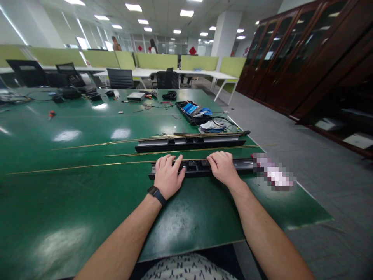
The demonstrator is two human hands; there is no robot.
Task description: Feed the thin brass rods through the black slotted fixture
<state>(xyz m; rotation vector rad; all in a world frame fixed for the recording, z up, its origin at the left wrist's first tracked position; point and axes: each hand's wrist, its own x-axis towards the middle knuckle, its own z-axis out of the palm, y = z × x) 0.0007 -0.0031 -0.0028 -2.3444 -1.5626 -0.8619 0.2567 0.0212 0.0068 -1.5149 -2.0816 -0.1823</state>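
Observation:
A black slide rail (243,165) with dark blocks in its middle lies across the green table in front of me. My left hand (168,173) rests over its left part, fingers spread and thumb apart on the near side; a dark watch band circles that wrist. Along the rail's far edge runs a thin brass-coloured rod (87,167), reaching far out to the left. My right hand (223,166) is closed in a pinch at that edge, right of the blocks, where the rod passes; its fingertips are partly hidden. A pixelated patch covers something at the rail's right end.
Behind lies a second black rail (189,146) with several thin rods on and beside it. Farther back are a black tray (189,116) with blue items, a glove (212,126), cables and a white box (136,96). The table's right edge (313,198) is near.

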